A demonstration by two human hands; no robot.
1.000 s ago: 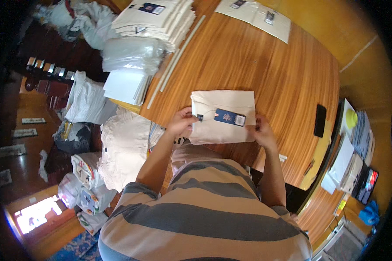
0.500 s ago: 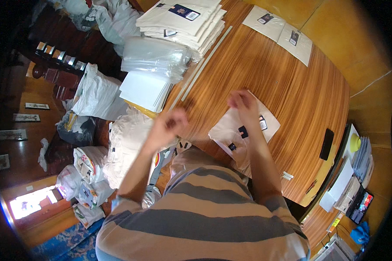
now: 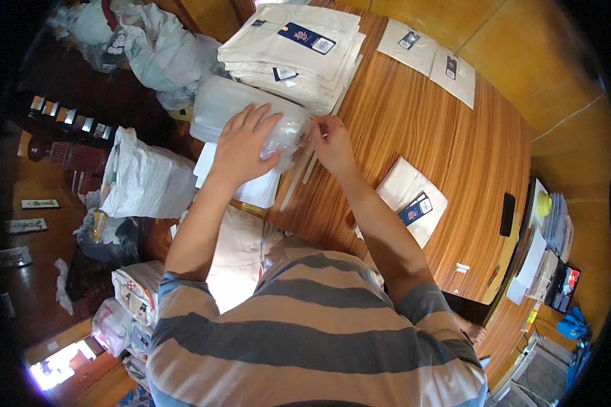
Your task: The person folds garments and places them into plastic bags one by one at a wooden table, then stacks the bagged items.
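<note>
A pile of clear plastic bags (image 3: 214, 105) lies at the table's left edge. Across its top rests my left hand (image 3: 243, 146), fingers spread and flat. At the pile's right end my right hand (image 3: 334, 146) has thumb and fingers pinched together on the rim of a plastic bag (image 3: 304, 129). To the right of my right forearm, a folded cream garment (image 3: 404, 183) with a navy hang tag (image 3: 415, 209) lies on the wooden table (image 3: 380, 122); the forearm hides part of it.
Behind the bags stands a stack of folded cream garments (image 3: 285, 51) with tags. White sheets (image 3: 258, 190) stick out below the bags. Two packed garments (image 3: 424, 54) lie at the far edge. A dark phone (image 3: 506, 214) is at the right. Full white sacks (image 3: 146, 176) stand left.
Both hands have moved away from me to the bag pile, the left now lying on it and the right pinching its edge. The folded garment stays on the table, its tag now more visible.
</note>
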